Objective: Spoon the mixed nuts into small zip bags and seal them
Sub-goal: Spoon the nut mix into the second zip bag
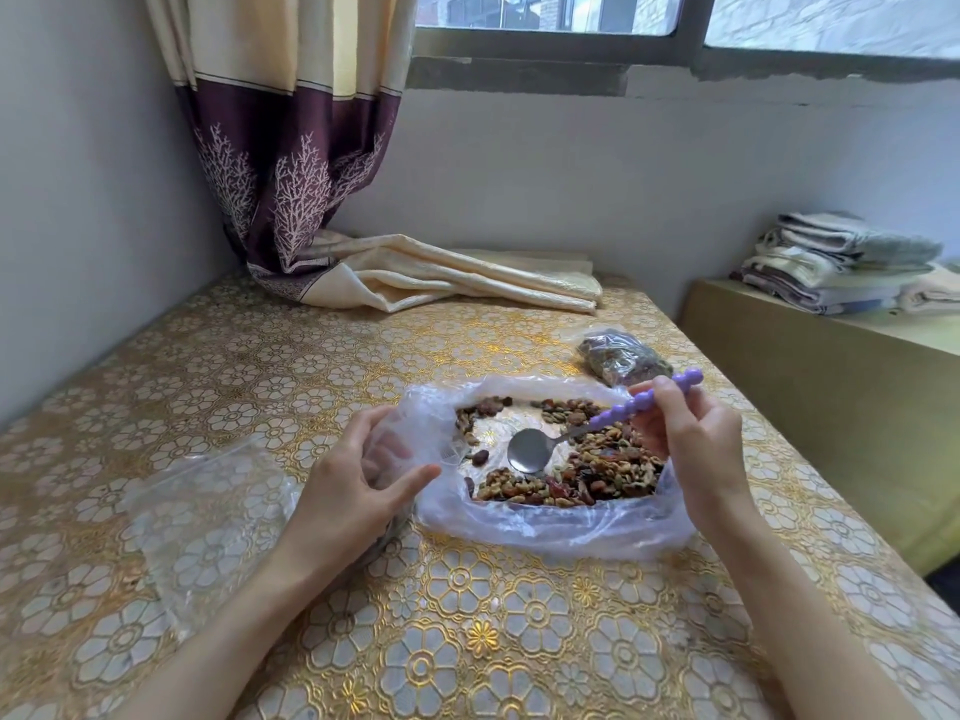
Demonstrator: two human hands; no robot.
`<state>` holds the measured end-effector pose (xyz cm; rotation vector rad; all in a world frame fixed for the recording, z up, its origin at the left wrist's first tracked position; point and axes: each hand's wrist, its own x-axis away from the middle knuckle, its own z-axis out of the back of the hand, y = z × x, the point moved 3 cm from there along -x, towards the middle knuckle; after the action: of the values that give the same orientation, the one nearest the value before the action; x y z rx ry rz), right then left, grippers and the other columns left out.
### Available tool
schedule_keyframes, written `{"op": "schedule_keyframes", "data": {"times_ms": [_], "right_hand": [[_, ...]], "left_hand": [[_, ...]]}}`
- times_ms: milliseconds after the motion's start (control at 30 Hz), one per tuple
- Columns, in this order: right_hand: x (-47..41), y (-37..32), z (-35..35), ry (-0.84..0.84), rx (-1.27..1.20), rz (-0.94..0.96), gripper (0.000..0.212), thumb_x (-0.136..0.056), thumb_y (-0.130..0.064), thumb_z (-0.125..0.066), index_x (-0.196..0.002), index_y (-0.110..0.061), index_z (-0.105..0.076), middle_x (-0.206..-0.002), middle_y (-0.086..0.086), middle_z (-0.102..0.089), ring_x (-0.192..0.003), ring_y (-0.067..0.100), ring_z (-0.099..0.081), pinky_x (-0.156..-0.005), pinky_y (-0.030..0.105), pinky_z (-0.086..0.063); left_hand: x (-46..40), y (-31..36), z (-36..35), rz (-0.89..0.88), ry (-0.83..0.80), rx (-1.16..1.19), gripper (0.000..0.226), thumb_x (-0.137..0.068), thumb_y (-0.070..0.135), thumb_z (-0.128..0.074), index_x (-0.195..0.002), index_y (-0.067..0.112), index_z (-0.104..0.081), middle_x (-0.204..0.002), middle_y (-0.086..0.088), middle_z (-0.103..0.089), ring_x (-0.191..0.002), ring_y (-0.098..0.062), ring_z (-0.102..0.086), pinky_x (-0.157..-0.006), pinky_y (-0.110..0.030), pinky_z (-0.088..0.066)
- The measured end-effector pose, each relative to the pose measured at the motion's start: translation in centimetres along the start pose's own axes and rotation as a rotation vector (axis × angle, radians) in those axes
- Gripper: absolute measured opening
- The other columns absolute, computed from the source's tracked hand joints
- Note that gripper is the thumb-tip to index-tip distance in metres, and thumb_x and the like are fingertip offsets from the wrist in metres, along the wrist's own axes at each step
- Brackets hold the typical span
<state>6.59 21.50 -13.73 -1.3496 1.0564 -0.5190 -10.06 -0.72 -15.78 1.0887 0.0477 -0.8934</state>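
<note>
Two bare forearms come in from the bottom edge over one table [156, 387] covered in a gold floral cloth. Left hand [348, 485] has thumb and fingers curled round the left rim of one big clear plastic bag [545, 527], pinching the film to hold the mouth open. Right hand [691, 439] pinches the purple beaded handle of one spoon [530, 452], fingers closed narrow on it; the metal bowl tips down, touching the mixed nuts [587, 470] inside the big bag, and looks empty. Nuts lie in one loose ring-shaped heap, thickest on the right side and front, bare patch in the middle. One filled small zip bag [621, 358] lies behind the big bag, near the spoon's handle end; can't tell if it is sealed. One flat pile of empty zip bags [208, 511] lies left of the left hand; number in it can't be counted. One curtain [280, 148] hangs in the back-left corner, its hem spread on the table. One stack of folded towels [841, 262] sits on a ledge at far right.
</note>
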Motion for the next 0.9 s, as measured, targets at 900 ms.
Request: {"op": "schedule_keyframes", "data": {"times_ms": [900], "right_hand": [[0.5, 0.5, -1.2, 0.004, -0.084, -0.159, 0.028, -0.098, -0.015, -0.043, -0.074, -0.005, -0.054, -0.06, 0.009, -0.069, -0.036, 0.007, -0.043, -0.033, 0.015, -0.032]], "left_hand": [[0.1, 0.3, 0.1, -0.018, -0.013, -0.051, 0.071, -0.067, 0.041, -0.071, -0.13, 0.021, -0.043, -0.088, 0.011, -0.06, -0.075, -0.015, -0.063, -0.063, -0.007, -0.047]]}}
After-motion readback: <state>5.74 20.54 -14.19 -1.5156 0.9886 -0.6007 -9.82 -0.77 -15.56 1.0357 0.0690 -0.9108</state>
